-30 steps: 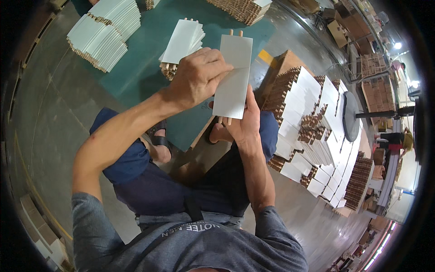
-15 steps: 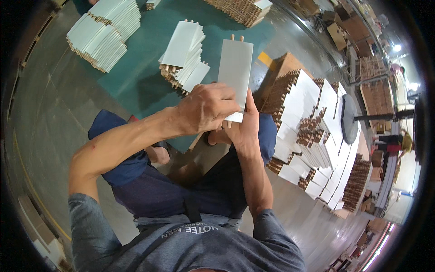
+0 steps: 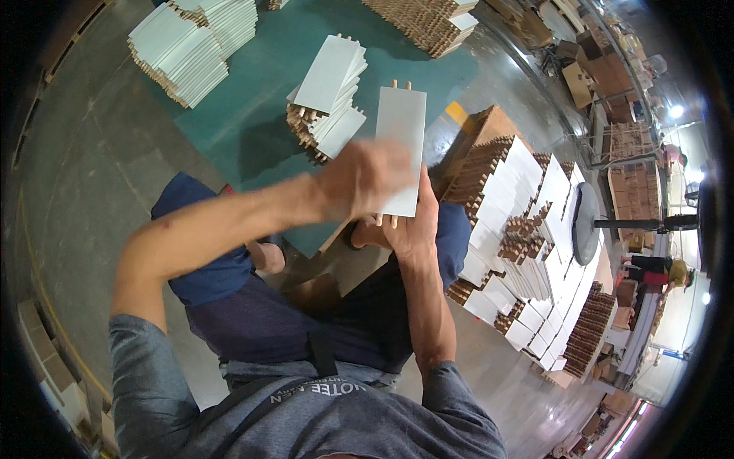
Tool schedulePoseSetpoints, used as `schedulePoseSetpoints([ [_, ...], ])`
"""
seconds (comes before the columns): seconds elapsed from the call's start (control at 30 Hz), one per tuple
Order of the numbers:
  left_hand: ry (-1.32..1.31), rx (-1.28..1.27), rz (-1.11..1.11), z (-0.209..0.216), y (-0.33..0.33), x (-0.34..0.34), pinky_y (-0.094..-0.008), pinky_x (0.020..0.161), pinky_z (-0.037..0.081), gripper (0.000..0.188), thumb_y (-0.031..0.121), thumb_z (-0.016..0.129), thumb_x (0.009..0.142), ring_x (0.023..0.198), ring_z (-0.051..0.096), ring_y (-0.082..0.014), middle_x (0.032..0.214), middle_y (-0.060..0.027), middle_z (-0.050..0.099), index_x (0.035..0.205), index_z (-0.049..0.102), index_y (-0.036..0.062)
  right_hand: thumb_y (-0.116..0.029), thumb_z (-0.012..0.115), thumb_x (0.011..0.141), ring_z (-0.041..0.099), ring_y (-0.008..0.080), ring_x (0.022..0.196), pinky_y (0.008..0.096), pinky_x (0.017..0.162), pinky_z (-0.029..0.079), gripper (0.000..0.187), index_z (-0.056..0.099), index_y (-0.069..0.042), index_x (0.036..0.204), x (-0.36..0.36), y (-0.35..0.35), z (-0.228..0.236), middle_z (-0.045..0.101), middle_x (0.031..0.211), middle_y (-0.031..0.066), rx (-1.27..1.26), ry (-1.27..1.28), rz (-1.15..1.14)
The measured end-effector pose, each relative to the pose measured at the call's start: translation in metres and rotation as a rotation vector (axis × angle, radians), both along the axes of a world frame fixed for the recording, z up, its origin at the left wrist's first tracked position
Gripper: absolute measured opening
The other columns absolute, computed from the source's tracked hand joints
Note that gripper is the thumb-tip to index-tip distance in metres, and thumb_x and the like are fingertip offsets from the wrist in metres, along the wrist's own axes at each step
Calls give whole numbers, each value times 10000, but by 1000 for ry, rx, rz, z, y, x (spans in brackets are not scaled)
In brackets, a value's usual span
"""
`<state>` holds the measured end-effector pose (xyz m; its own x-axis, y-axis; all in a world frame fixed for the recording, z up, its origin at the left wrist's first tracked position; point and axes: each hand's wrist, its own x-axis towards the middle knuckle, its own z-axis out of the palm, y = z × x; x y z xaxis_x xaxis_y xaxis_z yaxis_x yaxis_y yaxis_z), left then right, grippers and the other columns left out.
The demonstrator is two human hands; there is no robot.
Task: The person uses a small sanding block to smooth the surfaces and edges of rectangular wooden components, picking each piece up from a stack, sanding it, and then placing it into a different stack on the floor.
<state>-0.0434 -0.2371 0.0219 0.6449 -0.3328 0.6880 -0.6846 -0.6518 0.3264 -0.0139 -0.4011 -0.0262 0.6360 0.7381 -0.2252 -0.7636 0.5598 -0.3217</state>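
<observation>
A white rectangular panel [image 3: 399,122] with wooden dowels sticking out of both short ends is upright in front of my knees. My right hand [image 3: 415,226] grips its lower part from beneath, the thumb along the right edge. Across the panel's left side lies my left hand [image 3: 363,180], smeared by motion, so its fingers and anything in them cannot be made out. Just beyond, a stack of similar doweled panels [image 3: 327,76] stands fanned on the green mat [image 3: 264,107].
Another panel stack [image 3: 176,53] stands at far left, and one more [image 3: 424,27] at the far edge. To my right, a large pile of white panels [image 3: 527,252] rests beside a brown board [image 3: 478,138]. A dark round pad on an arm [image 3: 586,222] juts in above it.
My left hand has gone from pinching near the panel's lower end to a blurred sweep across its left side. The lower dowels now show more. The whole view has shifted slightly.
</observation>
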Motion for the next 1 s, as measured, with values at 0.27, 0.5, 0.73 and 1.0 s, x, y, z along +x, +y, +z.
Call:
schedulePoseSetpoints([
  [0.27,45,-287,25,28,6,-25,-357,630,513,133,1,705,832,718,624,-230,828,-81,647,961,717,31,-480,511,1034,607,218,1036,387,849,541,638,457,10,1438,-3,-10,9,629,1152,129,-95,-241,-101],
  [0.5,202,-543,241,38,37,-12,-276,593,484,51,-1,712,873,678,619,-132,798,-66,664,913,729,-29,-228,634,906,598,313,1217,445,939,579,512,516,70,1305,-4,-4,6,626,1213,195,-342,-216,-113],
  [0.73,227,-437,241,33,38,-6,-306,612,503,75,-21,693,858,691,648,-189,799,-95,662,924,728,-31,-348,463,977,624,354,1165,489,910,584,636,396,25,1488,-15,4,27,547,1392,276,-308,-458,-37],
  [1.0,166,-324,289,19,47,10,-335,647,516,87,0,684,884,745,668,-209,851,-115,681,957,722,-30,-544,169,1081,671,331,1018,428,740,620,729,390,-1,1514,-18,1,19,530,1419,277,-182,-369,60],
])
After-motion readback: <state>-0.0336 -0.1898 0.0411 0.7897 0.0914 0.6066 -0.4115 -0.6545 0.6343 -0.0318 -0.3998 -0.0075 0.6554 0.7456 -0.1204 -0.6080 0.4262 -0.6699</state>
